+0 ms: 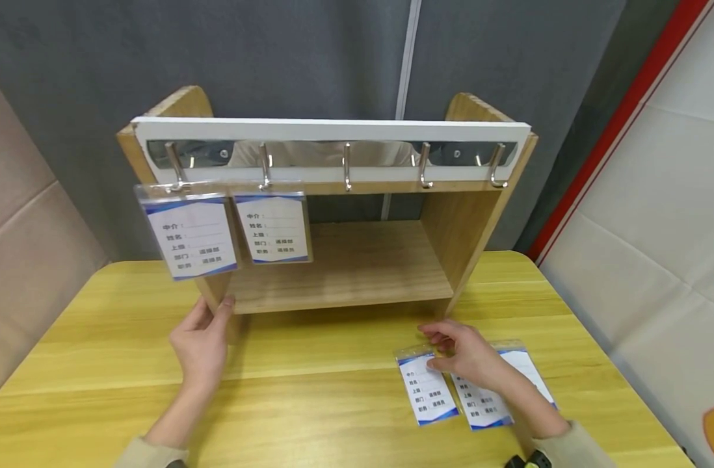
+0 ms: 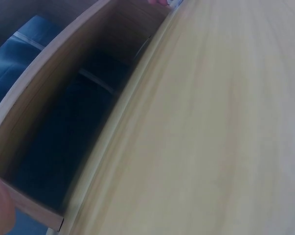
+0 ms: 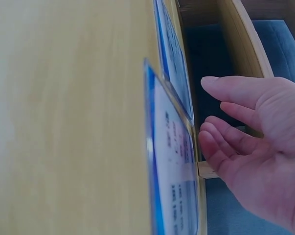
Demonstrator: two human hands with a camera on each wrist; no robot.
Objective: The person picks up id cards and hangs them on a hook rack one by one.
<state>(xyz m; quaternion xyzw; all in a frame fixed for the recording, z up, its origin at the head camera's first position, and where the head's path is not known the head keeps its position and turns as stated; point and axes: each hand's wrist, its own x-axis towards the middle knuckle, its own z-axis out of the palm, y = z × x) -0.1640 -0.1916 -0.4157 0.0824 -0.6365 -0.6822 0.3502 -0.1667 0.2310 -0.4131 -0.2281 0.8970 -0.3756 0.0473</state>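
My left hand [image 1: 201,341] grips the lower left side panel of a small wooden shelf [image 1: 345,266], with the thumb on the panel's front edge. Part of that hand shows at the left edge of the left wrist view. Over the flat badge holders on the table is my right hand [image 1: 468,354], its fingers loosely bent and holding nothing. In the right wrist view its fingers [image 3: 235,93] are apart from the badges. The left badge holder [image 1: 428,390] lies beside a middle one [image 1: 482,403], which the hand partly covers. A third badge holder [image 1: 527,367] lies behind the wrist.
Across the shelf's top front runs a white hook rail [image 1: 328,129] with several metal hooks. Two badge holders hang at its left: one [image 1: 190,237] at the end, another [image 1: 273,227] beside it. Grey panels stand behind the yellow wooden table [image 1: 310,403]; a white panel flanks its right side.
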